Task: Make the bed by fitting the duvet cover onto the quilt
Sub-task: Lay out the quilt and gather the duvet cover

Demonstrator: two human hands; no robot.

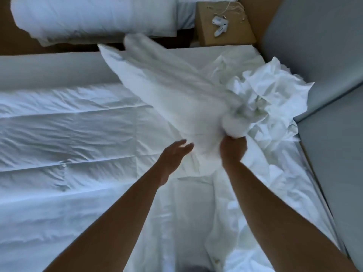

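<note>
left hand [174, 156] open-fingered, right hand [232, 149] fisted, forearms outstretched

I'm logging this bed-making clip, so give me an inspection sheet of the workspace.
Surface: bed covered with wrinkled white quilted fabric.
Job's things: blurred white bundle of bedding lifted above the bed; crumpled white sheet beside it.
Clutter: small white objects on brown bedside stand.
Grippers: right hand grips the bundle's gathered end; left hand open, fingers at the fabric.
Cables: thin pale cord on the stand.
Surroundings: grey padded panel; second white bed beyond.

Nightstand [233, 34] with earbuds [219, 26]
</note>
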